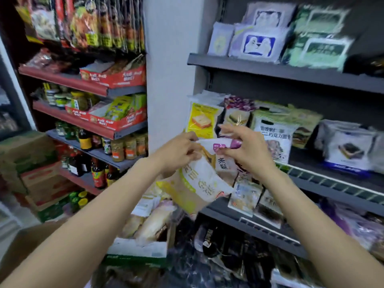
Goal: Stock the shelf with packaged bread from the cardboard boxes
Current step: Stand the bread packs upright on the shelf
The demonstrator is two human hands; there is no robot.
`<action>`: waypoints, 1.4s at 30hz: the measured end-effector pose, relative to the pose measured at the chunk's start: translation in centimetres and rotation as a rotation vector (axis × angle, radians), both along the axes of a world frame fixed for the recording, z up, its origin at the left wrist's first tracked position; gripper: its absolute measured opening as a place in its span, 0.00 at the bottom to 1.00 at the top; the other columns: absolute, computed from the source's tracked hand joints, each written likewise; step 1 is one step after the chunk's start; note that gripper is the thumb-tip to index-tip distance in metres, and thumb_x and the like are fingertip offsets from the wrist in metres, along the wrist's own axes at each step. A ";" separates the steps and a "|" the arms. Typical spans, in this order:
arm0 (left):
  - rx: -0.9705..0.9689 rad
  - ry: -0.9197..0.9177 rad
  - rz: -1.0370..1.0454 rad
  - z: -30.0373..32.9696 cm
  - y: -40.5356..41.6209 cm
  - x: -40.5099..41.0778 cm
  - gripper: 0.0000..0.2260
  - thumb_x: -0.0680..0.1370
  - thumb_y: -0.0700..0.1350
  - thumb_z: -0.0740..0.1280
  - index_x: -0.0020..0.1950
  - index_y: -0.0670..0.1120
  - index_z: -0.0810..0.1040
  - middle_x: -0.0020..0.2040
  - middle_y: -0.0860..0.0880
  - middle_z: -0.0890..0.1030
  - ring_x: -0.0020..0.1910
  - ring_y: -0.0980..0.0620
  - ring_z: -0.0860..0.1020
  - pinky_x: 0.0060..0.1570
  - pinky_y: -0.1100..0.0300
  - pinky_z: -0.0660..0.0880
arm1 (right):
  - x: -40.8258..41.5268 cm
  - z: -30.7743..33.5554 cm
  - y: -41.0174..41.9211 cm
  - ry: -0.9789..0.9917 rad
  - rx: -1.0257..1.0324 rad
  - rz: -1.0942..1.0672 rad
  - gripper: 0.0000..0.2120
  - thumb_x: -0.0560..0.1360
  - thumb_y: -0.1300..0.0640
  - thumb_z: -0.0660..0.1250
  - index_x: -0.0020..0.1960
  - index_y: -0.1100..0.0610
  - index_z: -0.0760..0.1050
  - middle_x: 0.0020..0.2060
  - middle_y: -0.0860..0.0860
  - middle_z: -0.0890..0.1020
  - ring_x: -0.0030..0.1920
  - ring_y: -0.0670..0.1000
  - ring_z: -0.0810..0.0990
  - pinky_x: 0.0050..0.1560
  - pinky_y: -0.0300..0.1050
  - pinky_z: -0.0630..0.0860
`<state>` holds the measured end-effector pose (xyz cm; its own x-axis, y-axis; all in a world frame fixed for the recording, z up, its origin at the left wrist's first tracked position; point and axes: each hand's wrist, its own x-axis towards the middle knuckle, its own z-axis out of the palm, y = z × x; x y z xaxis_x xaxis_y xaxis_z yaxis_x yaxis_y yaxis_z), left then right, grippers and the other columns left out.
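**Bread restock, both hands on one pack in front of the shelf**

Shop aisle setting: a dark grey shelf unit (291,74) is seen on the right, and a red-trimmed rack (83,84) with jars, sauce bottles and snack trays is seen on the left, with a white pillar (170,80) between the two.

A white and yellow bread pack (199,179) is held up in the middle of the view, just in front of the grey unit's middle shelf. It's tilted, with the top end raised toward the shelf and the bottom end hanging down toward the box. The left hand (178,152) is closed on the pack's upper left edge, fingers curled around it. The right hand (247,150) is pinched on the pack's top seal, where a bit of purple print can be made out, thumb and forefinger clamped and the other fingers spread loose. The two hands are close together, with only the pack's top edge between them.

Behind the hands, a yellow toast pack (202,119) is stood upright at the left end of the middle shelf, with more packaged bread lined up beside it to the right. Smaller packs are stood on the shelf below, just right of the held one.

Under the arms, an open cardboard box (143,250) is visible with several bread loaves in clear wrap inside. Stacked cartons (27,159) are piled on the floor at far left.
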<state>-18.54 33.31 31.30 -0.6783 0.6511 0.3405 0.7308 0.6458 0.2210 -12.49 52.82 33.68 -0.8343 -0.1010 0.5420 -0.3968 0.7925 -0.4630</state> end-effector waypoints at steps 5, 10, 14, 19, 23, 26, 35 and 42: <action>0.243 -0.068 0.022 0.8 4.2 -1.6 0.11 0.78 0.46 0.65 0.42 0.38 0.78 0.49 0.50 0.69 0.47 0.52 0.70 0.44 0.62 0.60 | -3.5 -1.2 5.6 -0.097 -0.704 -0.087 0.43 0.66 0.52 0.76 0.75 0.51 0.57 0.66 0.50 0.71 0.63 0.46 0.70 0.60 0.38 0.68; 0.376 -0.229 0.085 1.8 5.1 -3.9 0.08 0.78 0.46 0.65 0.49 0.43 0.81 0.58 0.51 0.72 0.55 0.50 0.74 0.52 0.59 0.69 | -7.8 -0.8 8.4 -0.188 -0.512 0.020 0.23 0.69 0.56 0.74 0.62 0.60 0.74 0.56 0.55 0.81 0.52 0.50 0.80 0.51 0.40 0.76; 0.375 -0.260 0.116 2.8 5.0 -6.0 0.09 0.79 0.43 0.64 0.54 0.41 0.81 0.63 0.52 0.74 0.59 0.55 0.71 0.54 0.64 0.64 | -11.2 2.7 9.0 -0.010 -0.167 -0.193 0.24 0.69 0.48 0.73 0.62 0.56 0.76 0.55 0.54 0.82 0.56 0.54 0.79 0.53 0.49 0.75; 0.574 -0.299 0.206 3.5 4.8 -8.7 0.17 0.75 0.49 0.60 0.46 0.35 0.77 0.44 0.38 0.78 0.43 0.45 0.74 0.40 0.56 0.65 | -14.5 4.2 7.3 -0.005 0.437 -0.444 0.21 0.74 0.49 0.68 0.63 0.58 0.75 0.55 0.61 0.80 0.58 0.61 0.77 0.49 0.53 0.75; 0.728 -0.383 0.185 2.6 3.6 -10.4 0.13 0.76 0.49 0.60 0.37 0.41 0.68 0.35 0.46 0.69 0.37 0.50 0.67 0.39 0.55 0.61 | -17.4 2.2 6.9 -0.084 0.497 -0.491 0.16 0.77 0.59 0.65 0.65 0.56 0.74 0.57 0.60 0.78 0.60 0.61 0.75 0.50 0.53 0.75; 0.824 -0.480 0.171 1.7 3.2 -11.7 0.14 0.80 0.43 0.59 0.34 0.47 0.66 0.33 0.51 0.70 0.37 0.51 0.69 0.40 0.55 0.64 | -18.8 -0.8 6.9 -0.097 0.635 -0.589 0.23 0.75 0.63 0.64 0.69 0.54 0.69 0.63 0.58 0.74 0.66 0.59 0.69 0.64 0.55 0.67; 0.957 -0.548 0.113 1.8 3.6 -12.9 0.14 0.81 0.42 0.58 0.35 0.47 0.66 0.37 0.46 0.71 0.39 0.50 0.71 0.40 0.56 0.67 | -18.5 -2.2 6.8 0.068 0.628 -0.587 0.37 0.71 0.56 0.72 0.74 0.56 0.58 0.72 0.56 0.64 0.74 0.56 0.58 0.75 0.56 0.49; 1.240 -0.667 0.037 3.4 6.9 -12.0 0.16 0.80 0.37 0.58 0.33 0.46 0.63 0.31 0.48 0.67 0.30 0.53 0.69 0.31 0.61 0.67 | -11.6 -0.2 6.3 -0.159 -0.531 -0.101 0.15 0.81 0.49 0.57 0.64 0.52 0.70 0.62 0.51 0.76 0.63 0.51 0.74 0.62 0.47 0.72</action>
<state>-30.52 40.19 34.67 -0.9473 0.1479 0.2841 0.2517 -0.2045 0.9459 -24.09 59.08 33.48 -0.9013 0.2359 0.3634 -0.2240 0.4643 -0.8569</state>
